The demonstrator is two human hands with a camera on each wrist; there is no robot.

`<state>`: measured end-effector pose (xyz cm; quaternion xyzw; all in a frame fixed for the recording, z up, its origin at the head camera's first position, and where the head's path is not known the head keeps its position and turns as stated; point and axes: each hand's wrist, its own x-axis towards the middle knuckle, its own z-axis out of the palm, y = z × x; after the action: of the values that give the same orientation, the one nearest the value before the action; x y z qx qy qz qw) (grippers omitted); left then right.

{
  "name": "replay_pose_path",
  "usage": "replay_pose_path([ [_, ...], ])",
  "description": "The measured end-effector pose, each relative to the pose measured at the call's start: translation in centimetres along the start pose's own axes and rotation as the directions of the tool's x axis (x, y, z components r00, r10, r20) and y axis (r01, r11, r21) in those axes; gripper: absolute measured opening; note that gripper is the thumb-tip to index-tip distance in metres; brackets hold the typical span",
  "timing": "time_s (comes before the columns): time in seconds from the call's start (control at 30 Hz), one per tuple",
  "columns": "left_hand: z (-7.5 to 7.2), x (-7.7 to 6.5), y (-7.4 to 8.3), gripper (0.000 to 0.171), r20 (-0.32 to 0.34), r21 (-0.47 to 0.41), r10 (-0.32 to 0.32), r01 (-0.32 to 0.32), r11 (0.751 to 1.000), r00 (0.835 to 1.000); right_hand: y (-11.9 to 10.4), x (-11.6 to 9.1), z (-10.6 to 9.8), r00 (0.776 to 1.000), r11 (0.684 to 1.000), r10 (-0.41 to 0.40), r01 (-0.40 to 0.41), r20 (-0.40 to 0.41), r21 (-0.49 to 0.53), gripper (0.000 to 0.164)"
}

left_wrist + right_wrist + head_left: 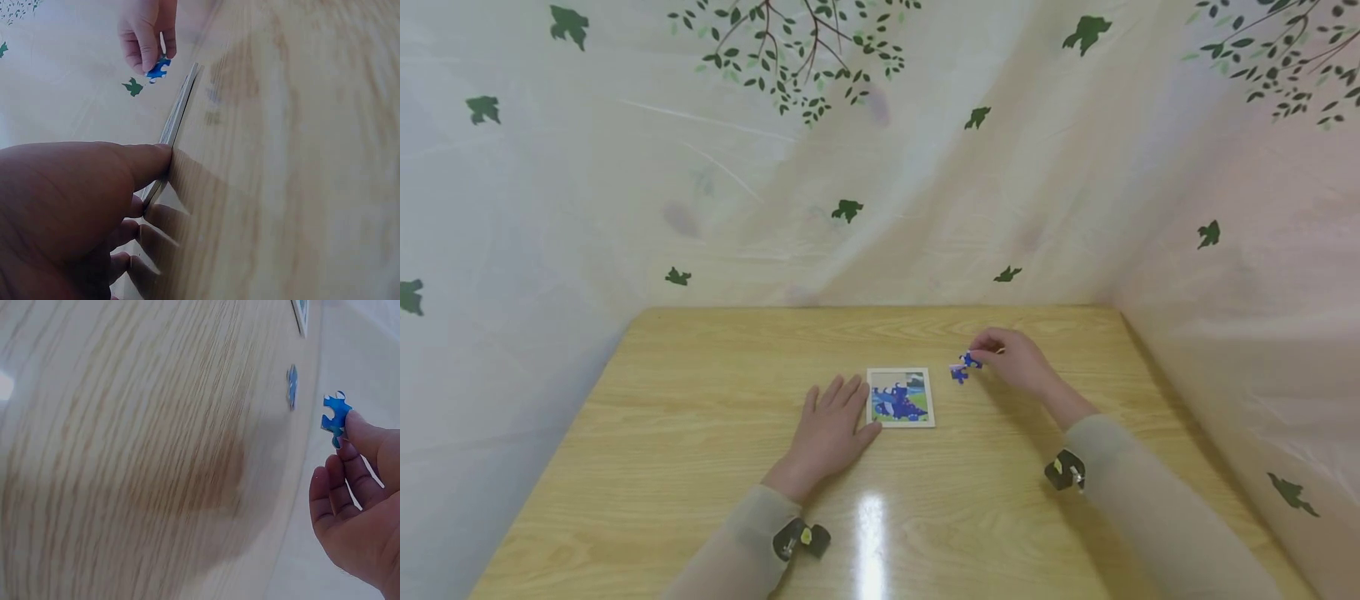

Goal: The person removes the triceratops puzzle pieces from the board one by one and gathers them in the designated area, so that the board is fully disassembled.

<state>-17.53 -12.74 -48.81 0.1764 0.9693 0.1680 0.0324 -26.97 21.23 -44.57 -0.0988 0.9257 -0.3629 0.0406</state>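
A small framed jigsaw puzzle point(901, 400) with a blue dinosaur picture lies on the wooden table. Part of its upper area shows a bare pale backing. My left hand point(831, 429) rests flat beside it, fingers spread along the left edge and thumb at the lower left corner; in the left wrist view the thumb point(150, 161) touches the frame's edge. To the right, my right hand point(1011, 360) pinches a blue puzzle piece point(337, 417) between thumb and fingers, held above the tabletop. Another blue piece point(958, 375) lies on the table just below and left of it.
The wooden table point(700, 433) meets a pale curtain point(880, 250) printed with leaves at the back and sides. Each wrist wears a small black camera, one on the left point(801, 538) and one on the right point(1065, 470). A light reflection shines near the front.
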Motion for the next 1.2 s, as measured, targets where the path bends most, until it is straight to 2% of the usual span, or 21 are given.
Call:
replay_pose_path([
  [0.17, 0.1, 0.0, 0.0, 0.076, 0.001, 0.008, -0.003, 0.003, 1.0, 1.0, 1.0, -0.2, -0.6, 1.0, 1.0, -0.014, 0.014, 0.028, -0.005, 0.013],
  [0.5, -0.1, -0.1, 0.0, 0.074, -0.003, -0.004, 0.003, -0.003, 1.0, 1.0, 2.6, 0.0, -0.5, 0.996, 0.999, 0.032, -0.032, 0.086, -0.003, 0.014],
  [0.97, -0.3, 0.0, 0.1, 0.077, 0.013, 0.006, -0.002, 0.002, 1.0, 1.0, 2.8, 0.5, 0.6, 0.998, 0.997, 0.053, -0.051, 0.038, -0.052, 0.013],
  [1.2, -0.2, 0.0, 0.0, 0.076, 0.008, 0.001, -0.001, 0.001, 1.0, 1.0, 3.3, 0.7, 1.2, 0.999, 0.996, 0.033, -0.031, 0.013, -0.082, 0.014],
])
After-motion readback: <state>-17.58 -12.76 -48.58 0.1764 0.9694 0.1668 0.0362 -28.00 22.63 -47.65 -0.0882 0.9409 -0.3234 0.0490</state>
